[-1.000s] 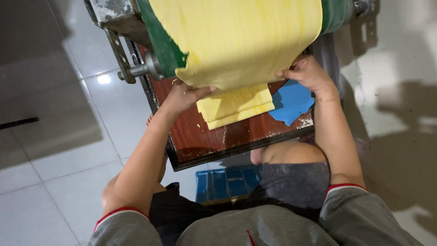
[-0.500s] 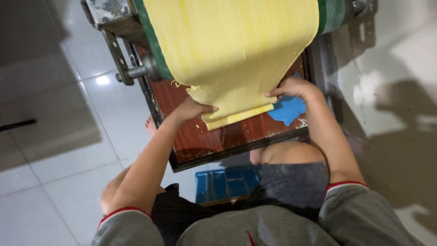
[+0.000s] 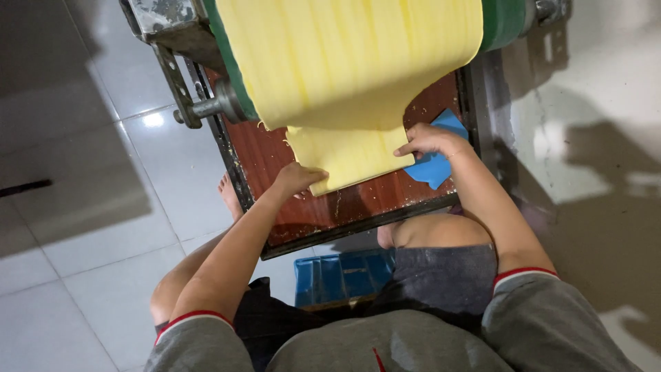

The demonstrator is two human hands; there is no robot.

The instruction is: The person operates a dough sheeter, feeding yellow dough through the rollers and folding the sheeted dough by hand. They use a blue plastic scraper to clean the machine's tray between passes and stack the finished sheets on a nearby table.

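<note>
A wide yellow dough sheet [image 3: 344,62] hangs from a green roller [image 3: 506,24] of a metal machine and piles in folds [image 3: 348,155] on a reddish-brown wooden tray [image 3: 303,207]. My left hand [image 3: 297,179] rests on the folded stack's near left corner, fingers pressing its edge. At the stack's right edge, my right hand [image 3: 430,140] lies with fingertips on the dough. A blue plastic scraper [image 3: 437,165] lies on the tray under and beside my right hand.
The tray has a dark metal frame [image 3: 358,231]. A blue plastic stool [image 3: 341,275] sits under me on white floor tiles [image 3: 103,241]. My bare knee [image 3: 441,231] is just below the tray. A roller shaft [image 3: 203,109] sticks out left.
Both hands slid down and toward me with the dough, laying another fold on the stack. The hanging sheet has come lower and the view tilted slightly.
</note>
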